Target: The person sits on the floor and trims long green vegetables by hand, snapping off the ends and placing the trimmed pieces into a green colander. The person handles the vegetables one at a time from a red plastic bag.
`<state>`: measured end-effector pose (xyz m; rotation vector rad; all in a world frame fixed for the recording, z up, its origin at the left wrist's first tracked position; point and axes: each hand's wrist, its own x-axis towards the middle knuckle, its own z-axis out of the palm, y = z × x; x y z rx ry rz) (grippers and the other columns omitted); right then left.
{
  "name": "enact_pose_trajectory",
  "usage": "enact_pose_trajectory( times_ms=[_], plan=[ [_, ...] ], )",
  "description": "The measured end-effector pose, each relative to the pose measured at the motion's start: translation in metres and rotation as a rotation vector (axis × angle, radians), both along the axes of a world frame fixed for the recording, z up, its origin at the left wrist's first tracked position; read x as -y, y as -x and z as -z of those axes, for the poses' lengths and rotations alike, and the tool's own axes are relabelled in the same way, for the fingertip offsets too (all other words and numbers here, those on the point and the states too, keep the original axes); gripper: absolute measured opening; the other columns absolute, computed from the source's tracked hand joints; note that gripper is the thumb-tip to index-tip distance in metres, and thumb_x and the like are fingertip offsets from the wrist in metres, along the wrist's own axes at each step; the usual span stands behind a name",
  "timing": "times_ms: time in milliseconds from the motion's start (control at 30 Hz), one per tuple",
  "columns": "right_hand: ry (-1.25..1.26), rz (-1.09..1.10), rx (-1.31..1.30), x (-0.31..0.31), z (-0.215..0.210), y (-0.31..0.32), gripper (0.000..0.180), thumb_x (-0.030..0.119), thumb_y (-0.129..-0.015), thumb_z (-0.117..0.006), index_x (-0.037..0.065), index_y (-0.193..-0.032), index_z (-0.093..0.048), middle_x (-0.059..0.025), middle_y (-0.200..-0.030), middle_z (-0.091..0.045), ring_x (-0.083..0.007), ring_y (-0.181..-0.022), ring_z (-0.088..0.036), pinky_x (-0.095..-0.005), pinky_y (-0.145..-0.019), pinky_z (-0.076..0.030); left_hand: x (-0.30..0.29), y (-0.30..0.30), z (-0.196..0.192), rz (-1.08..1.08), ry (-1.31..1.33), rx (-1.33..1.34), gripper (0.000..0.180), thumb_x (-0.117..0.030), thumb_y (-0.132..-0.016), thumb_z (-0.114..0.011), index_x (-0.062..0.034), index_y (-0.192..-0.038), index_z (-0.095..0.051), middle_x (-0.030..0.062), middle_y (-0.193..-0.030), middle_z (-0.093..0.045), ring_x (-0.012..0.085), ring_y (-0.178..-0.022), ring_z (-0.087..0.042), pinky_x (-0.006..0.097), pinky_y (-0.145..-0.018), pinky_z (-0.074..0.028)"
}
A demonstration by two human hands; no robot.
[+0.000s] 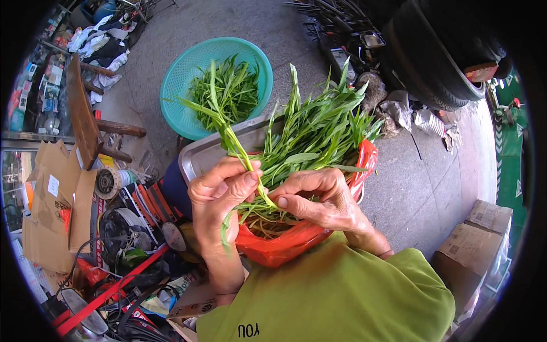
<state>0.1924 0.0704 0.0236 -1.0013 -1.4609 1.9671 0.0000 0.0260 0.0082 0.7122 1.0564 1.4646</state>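
Between my hands is a green stem of water spinach with narrow leaves, slanting up to the left. My left hand pinches it partway along, and a loose leaf hangs by that palm. Thumb and forefinger of my right hand close on the stem's lower end. Beneath and beyond them, a heap of leafy stems lies on a metal tray, partly in a red plastic bag. Past the tray, a turquoise colander holds picked greens.
A wooden stool lies tipped at the left, near flattened cardboard and a clutter of cables and tools. Large black tyres stand at the far right. Cardboard boxes sit at the near right on the grey floor.
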Motion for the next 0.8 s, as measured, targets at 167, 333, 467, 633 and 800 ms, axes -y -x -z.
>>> enact_pose_trajectory(
  times_ms=[167,333,467,633,800],
  plan=[
    [-0.212,0.039,-0.035,0.004,0.012,-0.003,0.008,0.005,-0.084,-0.067,-0.002,-0.087,-0.071,-0.0028,-0.074,-0.065,-0.0059,-0.062,-0.056,-0.0226,-0.054,-0.043,-0.002,-0.013,0.008,-0.061,-0.139,-0.081,0.014,-0.001,-0.086,-0.069,0.0026,-0.1,-0.069,0.013,-0.097,-0.069,0.0195,-0.079,-0.068,0.03,-0.068,-0.057],
    [-0.45,0.157,0.187,0.002,0.011,-0.001,0.003,-0.001,-0.072,-0.064,-0.001,-0.075,-0.063,-0.0036,-0.069,-0.06,-0.0075,-0.058,-0.054,-0.0242,-0.049,-0.04,-0.001,-0.022,-0.002,0.116,-0.125,0.27,0.017,0.002,-0.093,-0.057,0.0044,-0.109,-0.061,0.0172,-0.106,-0.067,0.0241,-0.092,-0.067,0.037,-0.09,-0.05],
    [-0.408,0.331,0.039,0.002,0.012,-0.008,0.005,-0.004,-0.072,-0.06,0.001,-0.074,-0.062,-0.0025,-0.068,-0.058,-0.0079,-0.06,-0.054,-0.0234,-0.053,-0.041,0.003,-0.03,-0.002,0.135,-0.211,0.35,0.014,-0.007,-0.094,-0.058,0.003,-0.105,-0.058,0.0135,-0.095,-0.059,0.0202,-0.076,-0.06,0.033,-0.072,-0.048],
    [-0.16,0.744,-0.184,-0.018,0.019,-0.048,0.011,-0.001,-0.08,-0.055,0.0,-0.08,-0.067,-0.0025,-0.075,-0.064,-0.0052,-0.063,-0.054,-0.0195,-0.054,-0.04,-0.004,-0.015,-0.018,-0.065,-0.364,0.125,0.014,-0.006,-0.093,-0.057,0.004,-0.103,-0.056,0.0146,-0.087,-0.06,0.017,-0.07,-0.056,0.033,-0.069,-0.047],
    [-0.4,0.892,0.179,-0.021,0.025,-0.102,0.006,0.001,-0.085,-0.061,-0.001,-0.087,-0.066,0.0009,-0.076,-0.062,-0.0039,-0.063,-0.052,-0.0181,-0.056,-0.04,-0.053,0.044,-0.037,-0.102,-0.204,-0.453,0.023,-0.012,-0.092,-0.062,0.0051,-0.106,-0.061,0.0175,-0.098,-0.066,0.0176,-0.079,-0.061,0.029,-0.075,-0.049]
  ],
)
